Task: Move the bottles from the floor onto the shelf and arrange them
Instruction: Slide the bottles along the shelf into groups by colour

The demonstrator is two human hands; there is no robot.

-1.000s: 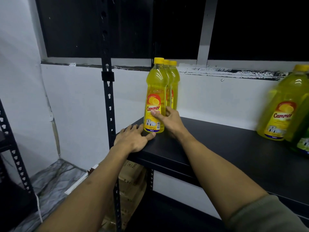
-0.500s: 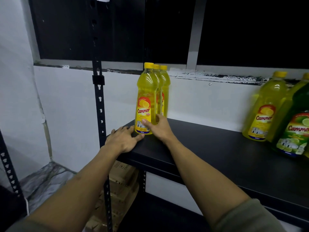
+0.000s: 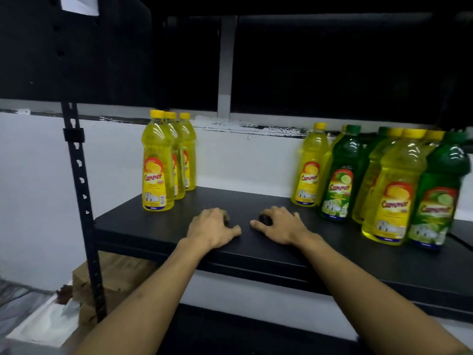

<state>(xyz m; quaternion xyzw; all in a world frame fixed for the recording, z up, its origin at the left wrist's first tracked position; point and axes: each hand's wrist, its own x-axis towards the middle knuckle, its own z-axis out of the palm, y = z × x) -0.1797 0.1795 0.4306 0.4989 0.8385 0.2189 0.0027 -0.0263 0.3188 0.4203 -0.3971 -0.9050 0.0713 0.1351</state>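
Note:
Three yellow bottles stand in a row, one behind another, at the left end of the black shelf [image 3: 256,254]; the front yellow bottle [image 3: 156,165] shows its label. At the right end stands a group of several yellow and green bottles, with a green bottle [image 3: 340,175] and a large yellow bottle [image 3: 394,190] near the front. My left hand [image 3: 211,228] and my right hand [image 3: 279,224] rest on the shelf's middle, side by side, fingers loosely curled, holding nothing. Both are well apart from the bottles.
A black perforated upright [image 3: 82,198] runs along the shelf's left corner. Cardboard boxes [image 3: 117,280] sit under the shelf at the left. A white wall and a dark window are behind. A second shelf board hangs overhead.
My right hand has let go of the front yellow bottle and moved right to the shelf's middle. My left hand has slid right too. The view has swung right, showing more bottles.

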